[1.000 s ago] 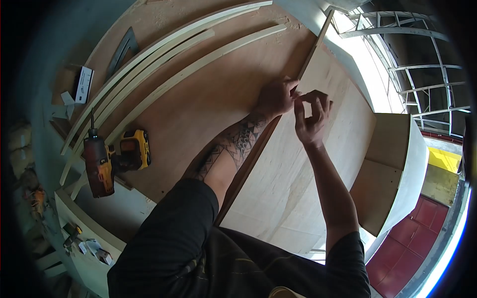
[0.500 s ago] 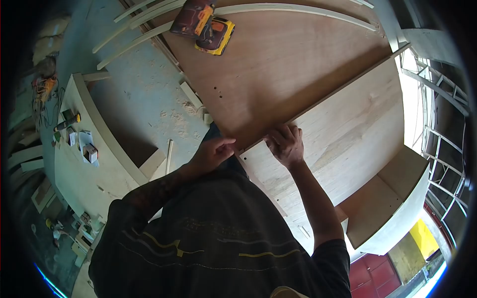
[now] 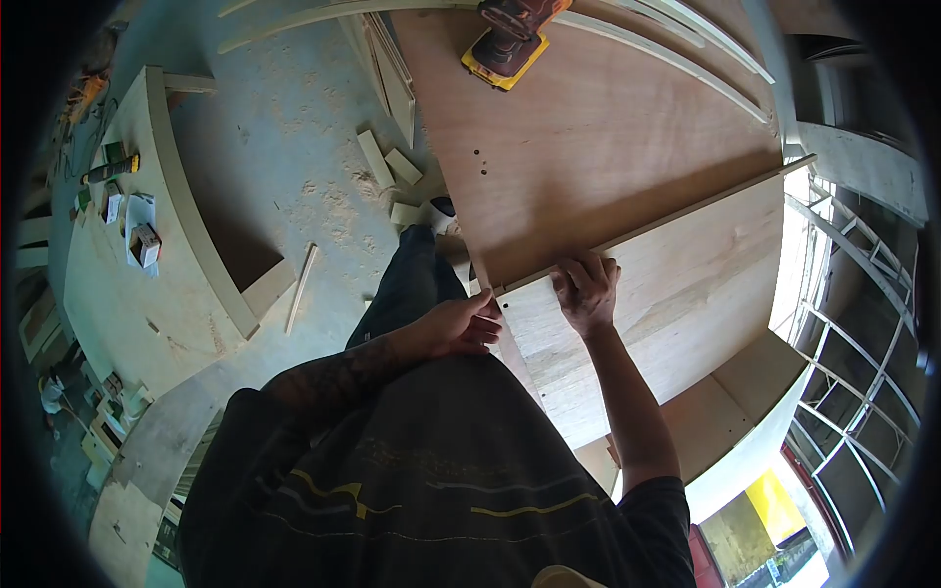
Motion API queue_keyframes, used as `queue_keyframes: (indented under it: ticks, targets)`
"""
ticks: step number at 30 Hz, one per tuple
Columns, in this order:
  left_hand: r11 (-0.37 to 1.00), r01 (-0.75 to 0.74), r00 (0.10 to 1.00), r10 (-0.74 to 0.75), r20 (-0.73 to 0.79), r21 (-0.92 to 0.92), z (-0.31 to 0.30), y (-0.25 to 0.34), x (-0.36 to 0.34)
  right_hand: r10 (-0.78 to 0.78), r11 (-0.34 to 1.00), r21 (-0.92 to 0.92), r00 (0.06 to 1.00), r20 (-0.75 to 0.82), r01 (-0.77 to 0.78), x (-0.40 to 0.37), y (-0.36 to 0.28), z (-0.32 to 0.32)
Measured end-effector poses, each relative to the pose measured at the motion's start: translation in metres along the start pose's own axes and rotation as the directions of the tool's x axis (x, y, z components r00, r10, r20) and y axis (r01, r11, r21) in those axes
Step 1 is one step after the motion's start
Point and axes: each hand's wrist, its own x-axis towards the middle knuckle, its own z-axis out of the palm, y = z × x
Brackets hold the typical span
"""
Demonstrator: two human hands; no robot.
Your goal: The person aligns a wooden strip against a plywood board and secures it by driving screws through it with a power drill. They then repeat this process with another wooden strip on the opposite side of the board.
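Observation:
A pale plywood panel (image 3: 676, 294) spreads out before me, with a thin wooden strip (image 3: 676, 216) running along its far edge. My right hand (image 3: 586, 292) is closed over this edge, its fingers curled across the strip near the left end. By the panel's left corner is my left hand (image 3: 459, 325), its fingers loosely bent and a little apart and a fingertip at or against the strip's end. I see nothing held in it. Beyond the strip lies a browner plywood sheet (image 3: 598, 127) with small dark holes, and a cordless power tool (image 3: 510, 49) sits on it.
Curved wooden strips (image 3: 676, 59) lie at the far side. Wood offcuts (image 3: 375, 159) and sawdust (image 3: 338, 211) are on the floor to the left. A curved plywood piece (image 3: 176, 265) there carries a yellow-and-black tool (image 3: 110, 170) and small boxes. A plywood box (image 3: 745, 402) stands at right.
My view has shifted, so the panel and power tool appear farther right. My left hand has come to the panel's corner, its fingers now pointing downward more. The right hand keeps its place on the edge.

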Motion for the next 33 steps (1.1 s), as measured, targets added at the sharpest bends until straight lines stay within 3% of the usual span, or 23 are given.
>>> queue_keyframes:
  ticks: [5,11,16,21,23,26,30,33]
  targets:
    - [0.997,-0.045,0.999,0.045,0.003,-0.058,0.003,-0.009,0.016,-0.002,1.000,0.007,1.000,0.004,0.002,-0.005,-0.001,-0.002]
    - [0.998,-0.042,0.995,0.046,-0.084,0.056,0.013,-0.006,0.015,0.008,1.000,-0.013,0.999,0.032,-0.007,-0.011,-0.001,-0.006]
    - [0.881,-0.143,0.974,0.207,-0.095,0.452,0.010,0.017,0.003,0.100,0.995,-0.008,0.994,0.045,-0.100,-0.011,-0.013,-0.012]
    - [0.890,-0.179,0.969,0.233,-0.080,0.420,0.008,0.008,0.019,0.198,0.980,-0.017,0.978,0.070,-0.198,-0.010,-0.028,-0.022]
    - [0.995,-0.065,0.994,0.071,-0.083,0.074,0.007,0.005,0.024,0.188,0.981,0.039,0.979,0.073,-0.192,-0.008,-0.026,-0.021]
    - [0.998,-0.027,0.999,0.025,-0.035,-0.054,0.005,-0.003,0.030,0.202,0.978,0.025,0.974,0.104,-0.206,-0.005,-0.029,-0.027]
    - [0.995,0.012,0.998,-0.018,-0.062,-0.095,0.007,-0.007,0.053,0.183,0.983,0.002,0.974,0.130,-0.185,-0.004,-0.028,-0.030]
    - [0.993,0.103,0.975,-0.113,-0.192,-0.059,0.013,-0.010,0.062,0.162,0.987,0.001,0.979,0.125,-0.163,-0.005,-0.026,-0.027]
